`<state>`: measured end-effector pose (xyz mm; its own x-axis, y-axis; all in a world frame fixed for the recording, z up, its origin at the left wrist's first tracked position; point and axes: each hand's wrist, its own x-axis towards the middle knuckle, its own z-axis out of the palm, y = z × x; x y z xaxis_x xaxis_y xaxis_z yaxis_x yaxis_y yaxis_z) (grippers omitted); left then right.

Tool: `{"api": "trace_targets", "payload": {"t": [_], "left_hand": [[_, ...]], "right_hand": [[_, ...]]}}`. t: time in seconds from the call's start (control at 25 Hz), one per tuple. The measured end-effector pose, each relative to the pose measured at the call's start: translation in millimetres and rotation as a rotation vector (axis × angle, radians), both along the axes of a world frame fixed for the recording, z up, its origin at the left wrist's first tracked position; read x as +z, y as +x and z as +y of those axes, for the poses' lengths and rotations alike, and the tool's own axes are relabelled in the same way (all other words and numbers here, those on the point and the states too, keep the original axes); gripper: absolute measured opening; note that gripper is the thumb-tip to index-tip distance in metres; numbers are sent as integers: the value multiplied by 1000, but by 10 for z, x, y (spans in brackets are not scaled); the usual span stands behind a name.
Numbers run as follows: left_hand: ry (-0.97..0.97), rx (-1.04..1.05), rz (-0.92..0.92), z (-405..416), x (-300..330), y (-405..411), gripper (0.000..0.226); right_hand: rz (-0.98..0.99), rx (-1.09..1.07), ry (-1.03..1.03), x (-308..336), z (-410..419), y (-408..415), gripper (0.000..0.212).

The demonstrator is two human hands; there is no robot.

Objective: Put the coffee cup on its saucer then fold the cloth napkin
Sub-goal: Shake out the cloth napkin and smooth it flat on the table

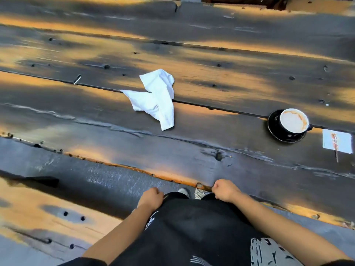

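the saucer (274,129) is largely covered by the coffee cup (293,120) resting on it. both hands, left (151,197) and right (226,190), are curled, palms hidden. the white card (337,141) is cut by the right edge; its red marking is unreadable.

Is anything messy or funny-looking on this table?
Yes. The white napkin lies crumpled and twisted mid-table, not folded. The coffee cup sits off-centre on its black saucer, with brown stains inside its rim. Both hands, left and right, are closed near the table's edge, touching neither.
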<state>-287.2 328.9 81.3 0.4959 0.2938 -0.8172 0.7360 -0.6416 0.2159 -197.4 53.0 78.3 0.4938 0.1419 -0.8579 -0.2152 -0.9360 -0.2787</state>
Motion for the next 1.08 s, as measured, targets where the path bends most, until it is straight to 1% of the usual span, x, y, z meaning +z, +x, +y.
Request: {"api": "trace_targets", "payload": {"t": [0.08, 0.16, 0.32, 0.44, 0.64, 0.84, 0.92, 1.08], "left_hand": [[40, 60, -31, 70, 39, 25, 22], [84, 107, -69, 136, 98, 75, 25], [130, 123, -78, 365, 162, 237, 22], [136, 104, -91, 637, 105, 443, 20], [53, 24, -161, 1267, 4, 1056, 17], [-40, -37, -192, 1984, -42, 1635, 21], [-79, -19, -168, 2245, -104, 1819, 25], [-146, 48, -170, 2565, -207, 2200, 25]], "right_hand": [[-11, 87, 49, 42, 172, 193, 17], [-32, 108, 103, 64, 338, 365, 16], [-18, 67, 164, 58, 605, 639, 15], [-16, -12, 172, 52, 852, 794, 16], [-96, -224, 120, 21, 1406, 1075, 20], [-160, -391, 16, 5, 2034, 1168, 26], [-186, -465, -1, 36, 2293, 1198, 22], [-264, -458, -55, 121, 2631, 1315, 8]]}}
